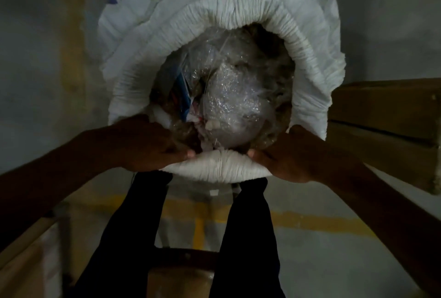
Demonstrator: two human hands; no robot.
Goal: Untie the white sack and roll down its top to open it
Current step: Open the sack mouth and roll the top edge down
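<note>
Clearly the white sack [238,11] is already untied and standing open on the floor in front of the person's legs, its mouth turned down into a thick pleated roll [307,42] that runs all the way round, with clear plastic bags [229,97] and loose brownish stuffing showing inside. The left hand [152,144] and the right hand [293,156] each grasp the near part of that roll, thumbs on top at the inner edge and the other fingers hidden beneath, with a short bunched stretch of cloth between them. To do this step well, I judge the hands should turn the roll outward and down together, so the near side sinks to the level of the far side instead of twisting, then shift round the rim in small bites. The thumbs should stay clear of the plastic so the contents are not dragged out, and the sack must stay upright beside the wooden planks [386,116]
</note>
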